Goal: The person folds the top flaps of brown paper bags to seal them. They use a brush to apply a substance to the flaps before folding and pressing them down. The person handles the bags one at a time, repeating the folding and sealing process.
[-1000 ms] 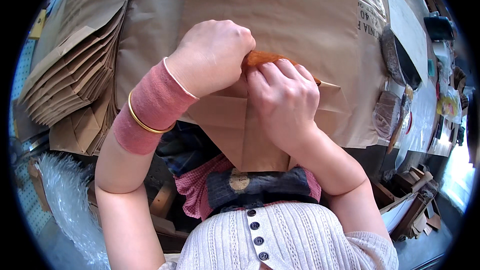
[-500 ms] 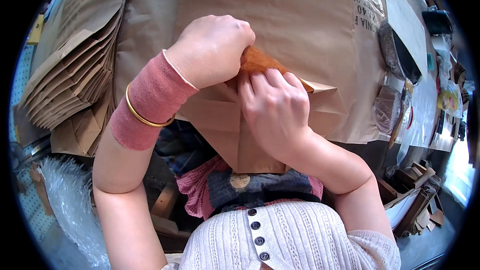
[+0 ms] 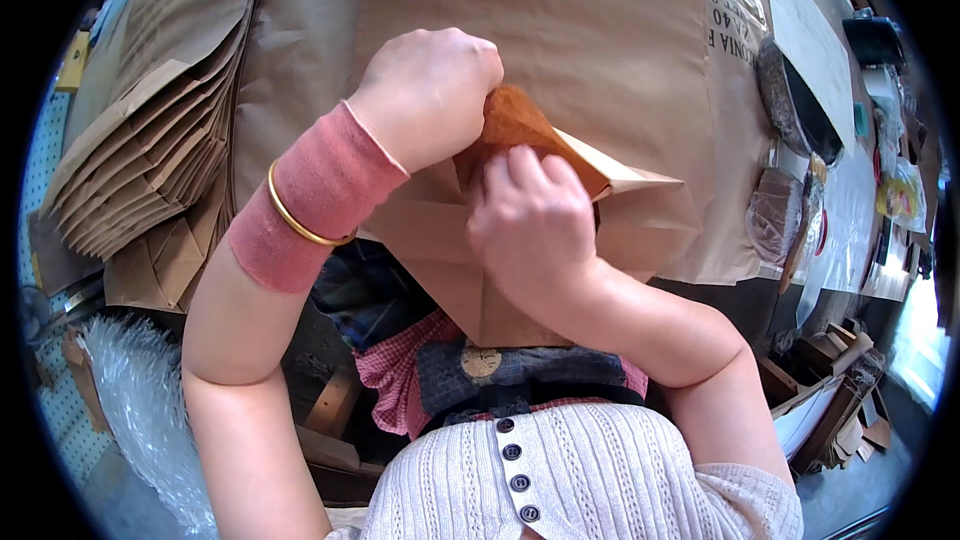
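Note:
A brown paper bag (image 3: 440, 260) lies before me with its bottom end toward my lap and its mouth partly spread, baring an orange-brown inner face (image 3: 520, 118). My left hand (image 3: 432, 90), above a pink wristband and a gold bangle, is closed on the far left edge of that mouth; its fingertips are hidden. Over the near side of the opening, my right hand (image 3: 535, 215) has its fingers curled against the paper, slightly blurred, fingertips out of sight.
Flattened paper bags (image 3: 150, 155) lie stacked in a fan at the left. Brown paper sheets (image 3: 600, 20) cover the table. To the right are a dark stone-like block (image 3: 785, 100), a plastic-wrapped lump (image 3: 773, 215) and a brush (image 3: 815, 185). Clear plastic strips (image 3: 140, 390) hang lower left.
The bag's mouth has spread wider, showing more of its orange-brown inside. My right hand has shifted slightly left; my left hand stays nearly in place.

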The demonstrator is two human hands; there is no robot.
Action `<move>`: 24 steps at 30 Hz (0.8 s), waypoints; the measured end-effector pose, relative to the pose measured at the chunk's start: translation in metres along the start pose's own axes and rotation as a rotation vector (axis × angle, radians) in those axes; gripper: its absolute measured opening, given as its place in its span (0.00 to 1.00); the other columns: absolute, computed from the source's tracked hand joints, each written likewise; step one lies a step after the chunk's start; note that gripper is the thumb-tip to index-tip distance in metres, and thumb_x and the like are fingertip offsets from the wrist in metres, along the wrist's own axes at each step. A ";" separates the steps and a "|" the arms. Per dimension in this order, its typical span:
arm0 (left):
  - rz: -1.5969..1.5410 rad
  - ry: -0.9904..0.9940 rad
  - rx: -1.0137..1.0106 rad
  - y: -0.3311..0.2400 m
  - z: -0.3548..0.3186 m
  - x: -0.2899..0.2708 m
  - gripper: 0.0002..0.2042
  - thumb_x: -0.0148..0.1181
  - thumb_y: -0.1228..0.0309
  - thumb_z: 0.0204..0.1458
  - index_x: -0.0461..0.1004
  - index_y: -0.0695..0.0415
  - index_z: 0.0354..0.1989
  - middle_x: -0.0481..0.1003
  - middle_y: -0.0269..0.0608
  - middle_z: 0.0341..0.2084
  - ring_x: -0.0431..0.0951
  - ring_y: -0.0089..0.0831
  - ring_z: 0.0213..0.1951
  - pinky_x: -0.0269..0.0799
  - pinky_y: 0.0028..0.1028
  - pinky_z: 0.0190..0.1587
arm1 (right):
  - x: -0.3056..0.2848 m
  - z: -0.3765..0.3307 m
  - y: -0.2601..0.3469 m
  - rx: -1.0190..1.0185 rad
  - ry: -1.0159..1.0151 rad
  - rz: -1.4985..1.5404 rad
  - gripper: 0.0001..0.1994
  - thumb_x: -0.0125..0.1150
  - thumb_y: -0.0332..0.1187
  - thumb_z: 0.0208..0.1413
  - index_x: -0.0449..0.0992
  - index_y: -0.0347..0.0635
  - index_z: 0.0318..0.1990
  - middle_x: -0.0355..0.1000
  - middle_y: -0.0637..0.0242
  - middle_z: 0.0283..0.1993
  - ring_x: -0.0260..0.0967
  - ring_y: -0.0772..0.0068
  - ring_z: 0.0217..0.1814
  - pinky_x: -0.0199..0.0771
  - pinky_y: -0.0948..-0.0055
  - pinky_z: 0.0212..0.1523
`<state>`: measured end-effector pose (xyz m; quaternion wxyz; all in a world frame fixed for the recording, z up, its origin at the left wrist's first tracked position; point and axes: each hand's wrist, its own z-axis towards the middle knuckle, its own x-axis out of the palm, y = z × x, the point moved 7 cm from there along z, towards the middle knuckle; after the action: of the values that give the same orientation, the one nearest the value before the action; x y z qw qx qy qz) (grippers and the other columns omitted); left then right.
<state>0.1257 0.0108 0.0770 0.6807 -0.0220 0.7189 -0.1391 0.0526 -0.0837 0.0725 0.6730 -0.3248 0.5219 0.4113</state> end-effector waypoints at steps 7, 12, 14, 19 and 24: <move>-0.059 0.095 -0.012 0.008 0.004 0.005 0.06 0.56 0.76 0.39 0.80 0.59 0.24 0.77 0.50 0.24 0.78 0.49 0.30 0.75 0.41 0.35 | 0.006 -0.013 0.009 -0.056 0.121 -0.034 0.16 0.57 0.33 0.39 0.79 0.29 0.33 0.74 0.51 0.39 0.67 0.64 0.39 0.65 0.72 0.34; 0.064 0.060 -0.021 0.007 0.007 0.013 0.07 0.55 0.76 0.41 0.80 0.57 0.25 0.78 0.48 0.26 0.78 0.47 0.32 0.75 0.40 0.36 | 0.009 -0.021 0.021 -0.121 0.120 -0.187 0.20 0.57 0.33 0.38 0.80 0.26 0.39 0.74 0.45 0.46 0.67 0.64 0.39 0.65 0.73 0.34; 0.059 0.116 -0.126 0.017 0.009 0.019 0.08 0.54 0.77 0.41 0.81 0.56 0.26 0.78 0.47 0.27 0.78 0.46 0.33 0.75 0.40 0.37 | 0.021 -0.029 0.029 -0.182 0.107 -0.295 0.21 0.57 0.34 0.38 0.80 0.26 0.40 0.74 0.44 0.47 0.67 0.64 0.38 0.65 0.73 0.34; 0.105 0.090 0.017 -0.001 0.001 0.010 0.04 0.56 0.76 0.43 0.76 0.57 0.28 0.76 0.46 0.29 0.78 0.45 0.36 0.75 0.38 0.39 | 0.013 -0.028 0.017 -0.124 0.224 -0.035 0.16 0.58 0.35 0.41 0.82 0.34 0.35 0.72 0.51 0.45 0.66 0.62 0.43 0.63 0.72 0.33; -0.032 -0.029 0.455 -0.063 0.005 0.016 0.03 0.61 0.73 0.41 0.74 0.56 0.25 0.76 0.42 0.27 0.78 0.41 0.34 0.75 0.36 0.35 | 0.030 -0.036 0.030 -0.049 0.251 -0.023 0.15 0.56 0.37 0.45 0.83 0.37 0.35 0.71 0.52 0.45 0.64 0.57 0.47 0.62 0.71 0.35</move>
<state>0.1201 -0.0538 0.0756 0.6759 0.1188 0.6588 -0.3083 0.0142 -0.0947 0.0344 0.5988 -0.3960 0.5879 0.3726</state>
